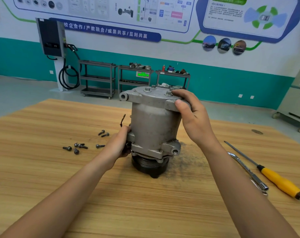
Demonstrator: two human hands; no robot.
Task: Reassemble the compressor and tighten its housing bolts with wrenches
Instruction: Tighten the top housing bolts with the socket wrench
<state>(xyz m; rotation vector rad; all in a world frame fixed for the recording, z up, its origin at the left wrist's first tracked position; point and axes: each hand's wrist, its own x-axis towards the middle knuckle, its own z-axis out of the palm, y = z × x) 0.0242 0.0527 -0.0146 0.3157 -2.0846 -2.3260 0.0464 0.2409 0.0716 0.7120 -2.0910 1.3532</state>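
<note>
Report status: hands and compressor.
Left hand grips compressor low; right hand grips its top cover. Compressor stands upright, pulley down. Loose bolts left, wrench right.

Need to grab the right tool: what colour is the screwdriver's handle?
The screwdriver handle is yellow with a black collar and dark end, seen in the head view.

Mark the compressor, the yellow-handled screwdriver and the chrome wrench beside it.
compressor point(152, 124): head view, on the grey cylindrical housing.
yellow-handled screwdriver point(281, 183): head view, on the yellow handle.
chrome wrench point(249, 170): head view, on the middle of its shaft.
</note>
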